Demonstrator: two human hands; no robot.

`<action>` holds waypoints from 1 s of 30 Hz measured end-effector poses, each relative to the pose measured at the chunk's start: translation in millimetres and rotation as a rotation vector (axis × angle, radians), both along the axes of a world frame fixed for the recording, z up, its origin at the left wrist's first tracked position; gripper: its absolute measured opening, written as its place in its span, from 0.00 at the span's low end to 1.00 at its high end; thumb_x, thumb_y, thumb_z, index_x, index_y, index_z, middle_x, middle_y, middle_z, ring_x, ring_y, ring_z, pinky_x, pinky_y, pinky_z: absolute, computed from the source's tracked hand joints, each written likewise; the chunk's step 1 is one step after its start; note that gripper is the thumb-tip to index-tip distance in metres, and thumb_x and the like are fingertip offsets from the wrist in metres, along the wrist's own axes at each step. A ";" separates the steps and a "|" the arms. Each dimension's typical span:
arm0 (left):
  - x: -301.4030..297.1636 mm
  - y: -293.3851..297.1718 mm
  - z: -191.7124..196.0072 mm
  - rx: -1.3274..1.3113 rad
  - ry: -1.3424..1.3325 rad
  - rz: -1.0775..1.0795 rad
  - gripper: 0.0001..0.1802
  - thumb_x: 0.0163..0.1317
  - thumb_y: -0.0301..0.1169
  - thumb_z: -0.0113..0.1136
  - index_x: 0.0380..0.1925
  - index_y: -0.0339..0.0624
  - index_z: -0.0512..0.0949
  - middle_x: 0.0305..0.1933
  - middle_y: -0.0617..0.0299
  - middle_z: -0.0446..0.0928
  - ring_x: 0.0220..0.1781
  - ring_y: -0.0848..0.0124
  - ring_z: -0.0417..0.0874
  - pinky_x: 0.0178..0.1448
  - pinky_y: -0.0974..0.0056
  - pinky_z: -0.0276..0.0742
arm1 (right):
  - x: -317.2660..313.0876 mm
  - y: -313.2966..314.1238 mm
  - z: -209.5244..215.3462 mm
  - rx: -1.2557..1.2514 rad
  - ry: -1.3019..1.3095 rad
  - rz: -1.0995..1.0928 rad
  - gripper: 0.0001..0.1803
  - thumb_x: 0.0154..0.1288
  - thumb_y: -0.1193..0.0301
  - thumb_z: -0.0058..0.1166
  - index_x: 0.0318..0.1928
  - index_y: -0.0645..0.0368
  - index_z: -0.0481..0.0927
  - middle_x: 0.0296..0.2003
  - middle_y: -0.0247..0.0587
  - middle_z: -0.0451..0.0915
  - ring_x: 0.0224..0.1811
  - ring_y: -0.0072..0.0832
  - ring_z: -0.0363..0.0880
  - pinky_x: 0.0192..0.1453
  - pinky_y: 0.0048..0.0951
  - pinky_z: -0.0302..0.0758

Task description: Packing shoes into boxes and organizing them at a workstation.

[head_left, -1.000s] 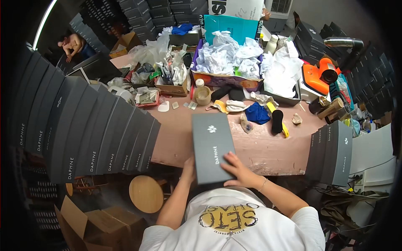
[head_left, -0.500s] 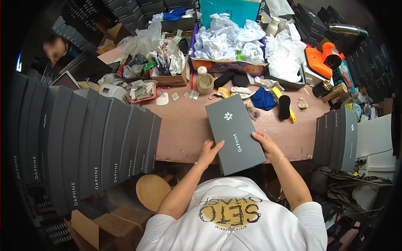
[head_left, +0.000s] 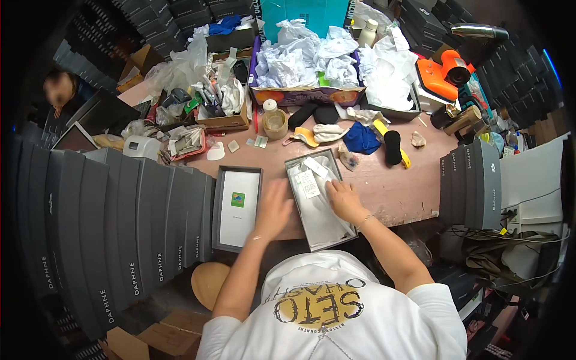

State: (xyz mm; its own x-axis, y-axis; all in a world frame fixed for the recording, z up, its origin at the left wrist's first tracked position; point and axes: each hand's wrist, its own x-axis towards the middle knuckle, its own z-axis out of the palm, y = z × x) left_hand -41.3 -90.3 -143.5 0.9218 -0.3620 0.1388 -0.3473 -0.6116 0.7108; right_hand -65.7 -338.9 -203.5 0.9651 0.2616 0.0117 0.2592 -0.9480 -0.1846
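Note:
An opened grey shoebox [head_left: 305,233] lies slightly tilted on the table in front of me. White tissue paper [head_left: 319,213] covers what is inside, and white paper tags [head_left: 311,185] lie on top. My right hand [head_left: 348,203] reaches over the box's right rim, its fingers bent together on the paper. Left of the box, my left hand [head_left: 274,209] is smeared by motion and its fingers cannot be made out. Beside it the box lid [head_left: 233,223] rests with its white inside up and a small green sticker [head_left: 238,200] on it.
Tall stacks of grey shoeboxes [head_left: 123,210] flank the table on the left, a shorter stack [head_left: 471,186] on the right. Behind are a purple carton [head_left: 306,96] of crumpled paper, a jar [head_left: 275,123], a blue cloth [head_left: 362,139] and a black-and-yellow brush [head_left: 393,148]. A person [head_left: 63,90] is at far left.
The lid has come off the shoebox and now lies to its left, inside up. My left hand has left the box's side; my right hand has moved in over the tissue paper.

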 end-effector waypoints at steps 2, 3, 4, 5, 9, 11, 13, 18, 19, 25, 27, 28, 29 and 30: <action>12.2 -57.9 -14.8 0.232 0.002 -0.185 0.33 0.58 0.30 0.53 0.67 0.45 0.61 0.71 0.43 0.53 0.73 0.47 0.54 0.72 0.41 0.51 | 9.3 3.7 -14.3 -0.069 -0.026 0.016 0.30 0.57 0.69 0.55 0.61 0.61 0.65 0.56 0.48 0.71 0.56 0.43 0.71 0.54 0.49 0.68; 20.4 -72.6 -31.0 0.261 -0.058 -0.200 0.32 0.58 0.32 0.54 0.66 0.48 0.63 0.70 0.45 0.57 0.73 0.50 0.54 0.71 0.36 0.48 | 13.0 11.7 -11.3 -0.018 0.026 0.000 0.31 0.57 0.69 0.54 0.61 0.61 0.65 0.55 0.47 0.71 0.55 0.42 0.72 0.53 0.49 0.68; 26.0 -74.9 -42.4 0.339 -0.025 -0.214 0.32 0.57 0.32 0.54 0.65 0.48 0.64 0.69 0.45 0.58 0.73 0.50 0.54 0.71 0.36 0.48 | 13.2 14.6 -8.8 0.027 0.081 -0.027 0.31 0.56 0.68 0.54 0.61 0.61 0.65 0.54 0.45 0.72 0.54 0.41 0.72 0.51 0.48 0.68; 30.2 -76.4 -52.7 0.416 0.009 -0.226 0.32 0.57 0.33 0.55 0.64 0.48 0.65 0.69 0.46 0.59 0.73 0.51 0.54 0.71 0.36 0.48 | 12.7 18.4 -8.2 -0.004 0.072 -0.025 0.30 0.58 0.69 0.52 0.62 0.61 0.65 0.51 0.43 0.73 0.52 0.39 0.73 0.50 0.47 0.68; 11.6 -76.0 -49.8 0.589 0.004 -0.299 0.24 0.55 0.35 0.56 0.54 0.42 0.73 0.62 0.51 0.68 0.71 0.55 0.58 0.69 0.35 0.49 | 17.7 8.4 -7.7 -0.095 0.104 -0.016 0.30 0.59 0.71 0.48 0.63 0.63 0.64 0.44 0.40 0.76 0.49 0.37 0.74 0.47 0.45 0.68; -7.7 -60.5 -70.2 0.554 -0.204 -0.269 0.18 0.55 0.36 0.56 0.44 0.39 0.78 0.56 0.53 0.71 0.70 0.57 0.60 0.69 0.34 0.50 | 21.5 11.3 -8.1 -0.014 0.058 -0.023 0.31 0.54 0.71 0.51 0.61 0.62 0.67 0.39 0.42 0.78 0.45 0.38 0.76 0.46 0.44 0.67; -8.6 -60.2 -65.3 0.593 -0.204 -0.268 0.17 0.56 0.37 0.56 0.42 0.39 0.79 0.55 0.54 0.72 0.68 0.58 0.62 0.69 0.35 0.51 | 29.1 18.3 3.5 -0.034 0.025 -0.018 0.25 0.54 0.70 0.50 0.55 0.61 0.74 0.36 0.44 0.80 0.41 0.39 0.78 0.46 0.44 0.67; -0.5 -79.0 -58.1 0.804 -0.106 -0.408 0.15 0.59 0.36 0.52 0.39 0.41 0.82 0.51 0.56 0.76 0.61 0.63 0.68 0.68 0.37 0.53 | 61.7 13.0 75.9 -0.124 0.309 0.127 0.14 0.55 0.68 0.49 0.38 0.62 0.82 0.29 0.51 0.82 0.33 0.43 0.82 0.44 0.47 0.71; -0.7 -81.2 -65.5 0.828 -0.136 -0.435 0.15 0.59 0.36 0.51 0.39 0.41 0.82 0.49 0.57 0.77 0.59 0.63 0.69 0.68 0.37 0.53 | 66.6 4.5 86.2 -0.119 0.372 0.157 0.13 0.54 0.68 0.50 0.36 0.63 0.81 0.29 0.51 0.82 0.33 0.45 0.82 0.44 0.47 0.72; 29.8 -97.3 -40.9 0.917 0.163 -0.656 0.17 0.59 0.38 0.50 0.41 0.45 0.82 0.42 0.59 0.81 0.52 0.61 0.76 0.67 0.36 0.52 | 36.0 -61.6 183.2 0.084 0.518 0.209 0.16 0.54 0.69 0.48 0.40 0.65 0.81 0.36 0.58 0.81 0.40 0.51 0.80 0.48 0.42 0.75; 40.6 -101.4 -37.6 0.811 0.269 -0.619 0.17 0.58 0.39 0.50 0.43 0.46 0.81 0.43 0.59 0.81 0.53 0.59 0.76 0.67 0.35 0.51 | 14.7 -79.5 205.6 0.278 0.496 0.120 0.19 0.54 0.70 0.46 0.44 0.65 0.80 0.39 0.60 0.81 0.42 0.51 0.80 0.50 0.39 0.75; 39.5 -101.2 -43.1 0.759 0.126 -0.601 0.16 0.58 0.38 0.51 0.42 0.46 0.82 0.43 0.58 0.81 0.56 0.59 0.75 0.68 0.35 0.49 | 6.2 -85.7 213.1 0.398 0.498 0.071 0.21 0.54 0.72 0.45 0.47 0.66 0.79 0.41 0.60 0.81 0.44 0.49 0.80 0.53 0.37 0.74; 38.3 -100.4 -52.2 0.706 -0.014 -0.575 0.15 0.57 0.37 0.52 0.40 0.47 0.83 0.42 0.57 0.81 0.58 0.60 0.73 0.69 0.35 0.48 | -0.5 -88.5 215.6 0.517 0.500 0.025 0.23 0.54 0.73 0.44 0.50 0.67 0.78 0.42 0.59 0.81 0.46 0.47 0.80 0.55 0.35 0.73; 39.9 -108.0 -42.6 0.683 0.003 -0.583 0.17 0.57 0.37 0.52 0.43 0.45 0.82 0.44 0.55 0.81 0.61 0.59 0.71 0.70 0.36 0.46 | -10.6 -93.2 213.1 0.665 0.464 -0.056 0.24 0.53 0.74 0.43 0.52 0.68 0.76 0.45 0.56 0.81 0.47 0.42 0.80 0.56 0.33 0.72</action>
State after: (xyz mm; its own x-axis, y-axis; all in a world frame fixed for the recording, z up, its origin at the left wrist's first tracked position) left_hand -1.4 -198.2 -186.1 0.5661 -0.7753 -0.2800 -0.7334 -0.6288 0.2583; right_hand -76.3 -432.1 9.6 0.9212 0.2921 -0.2571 -0.0270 -0.6111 -0.7911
